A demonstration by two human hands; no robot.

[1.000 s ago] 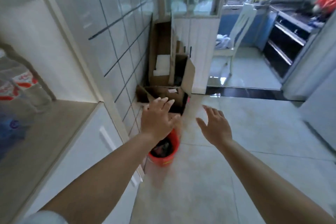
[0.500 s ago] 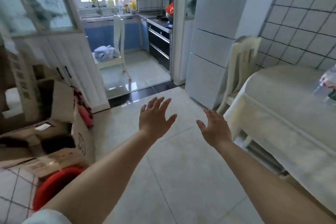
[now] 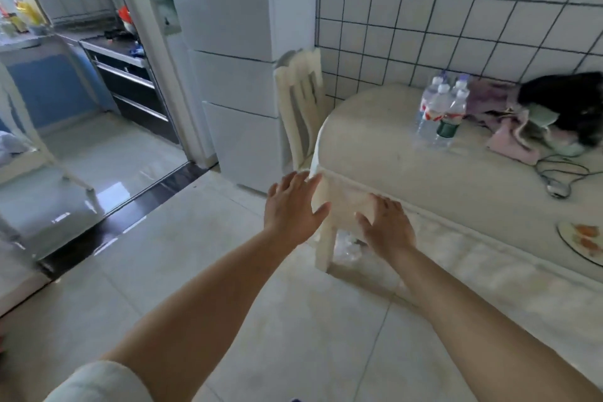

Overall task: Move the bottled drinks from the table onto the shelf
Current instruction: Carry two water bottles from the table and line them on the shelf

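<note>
My hands are both empty, fingers spread wide: the left hand (image 3: 292, 206) at about 12 o'clock in front of me, the right hand (image 3: 386, 226) just beside it at 1 o'clock, over the near corner of the tabletop (image 3: 385, 147). The bottled drinks (image 3: 440, 109) stand upright in a tight cluster at 2 o'clock, near the tiled wall, well apart from my hands. Just right of them lies a heap of clothes (image 3: 522, 127), and a cable (image 3: 558, 173) trails nearer me. I judge the reach comes next: I should step closer, take one bottle per hand around its middle, and lift straight up so the neighbours don't topple.
</note>
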